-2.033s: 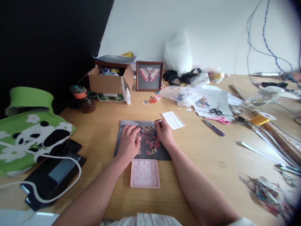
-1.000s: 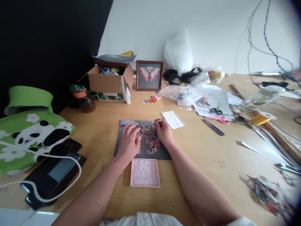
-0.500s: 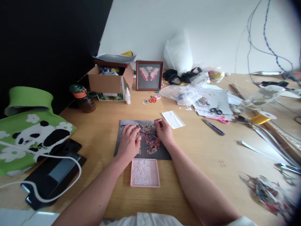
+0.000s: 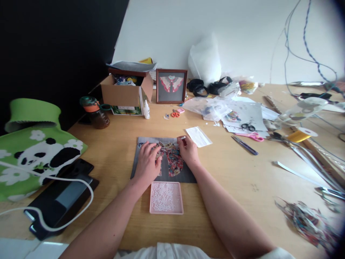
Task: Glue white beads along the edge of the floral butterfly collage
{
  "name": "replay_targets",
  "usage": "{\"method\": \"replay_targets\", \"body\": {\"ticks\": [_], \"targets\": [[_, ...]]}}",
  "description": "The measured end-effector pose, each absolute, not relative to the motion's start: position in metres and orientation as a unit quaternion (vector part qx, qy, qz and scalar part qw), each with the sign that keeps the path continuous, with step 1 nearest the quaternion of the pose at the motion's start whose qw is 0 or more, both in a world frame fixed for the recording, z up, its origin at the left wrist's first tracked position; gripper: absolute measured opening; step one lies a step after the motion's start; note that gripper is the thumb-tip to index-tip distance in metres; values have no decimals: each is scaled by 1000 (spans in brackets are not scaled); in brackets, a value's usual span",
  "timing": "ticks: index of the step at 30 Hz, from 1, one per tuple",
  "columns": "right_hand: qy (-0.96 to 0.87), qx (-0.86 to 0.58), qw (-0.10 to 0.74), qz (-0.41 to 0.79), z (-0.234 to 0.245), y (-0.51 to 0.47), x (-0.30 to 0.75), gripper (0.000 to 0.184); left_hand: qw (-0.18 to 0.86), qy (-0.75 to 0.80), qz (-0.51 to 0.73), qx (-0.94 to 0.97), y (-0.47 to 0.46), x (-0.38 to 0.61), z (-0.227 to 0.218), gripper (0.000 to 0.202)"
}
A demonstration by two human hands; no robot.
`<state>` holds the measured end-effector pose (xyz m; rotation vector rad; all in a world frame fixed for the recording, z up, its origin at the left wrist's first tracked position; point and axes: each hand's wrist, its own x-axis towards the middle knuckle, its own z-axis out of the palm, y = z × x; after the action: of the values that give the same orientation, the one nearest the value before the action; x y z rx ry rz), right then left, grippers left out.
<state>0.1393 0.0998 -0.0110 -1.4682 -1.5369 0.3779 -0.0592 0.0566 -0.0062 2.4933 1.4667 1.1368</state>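
A grey sheet (image 4: 140,158) bearing a colourful garment-shaped picture (image 4: 174,160) lies on the wooden table (image 4: 237,172). My left hand (image 4: 147,162) lies flat on the sheet's left part, fingers stretched out. My right hand (image 4: 188,151) rests at the picture's upper right, fingers pinched round a thin white-tipped pen (image 4: 182,137). A pink square tray (image 4: 166,198) of small white beads sits just in front of the sheet, between my forearms.
A panda-print green bag (image 4: 35,151) and dark devices with a white cable (image 4: 58,201) lie at left. Behind are a cardboard box (image 4: 125,91), bottle (image 4: 95,113), framed picture (image 4: 171,86), glue (image 4: 146,110). Papers, scissors (image 4: 252,136), yellow spool (image 4: 298,136) and strips crowd the right.
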Motion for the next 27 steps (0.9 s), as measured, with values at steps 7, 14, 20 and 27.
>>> {"method": "replay_targets", "body": {"ticks": [7,14,20,27], "targets": [[-651,-579,477,116,-4,100,134,24,23,476,357,804,57,-59,-8,30],[-658,-592,460,73,12,114,137,24,31,481,355,801,57,-57,-8,29],[-656,-591,463,73,1,121,136,28,30,484,347,803,57,-59,-9,29],[-678,-579,448,68,-8,119,139,28,32,482,343,805,58,-59,-10,27]]}}
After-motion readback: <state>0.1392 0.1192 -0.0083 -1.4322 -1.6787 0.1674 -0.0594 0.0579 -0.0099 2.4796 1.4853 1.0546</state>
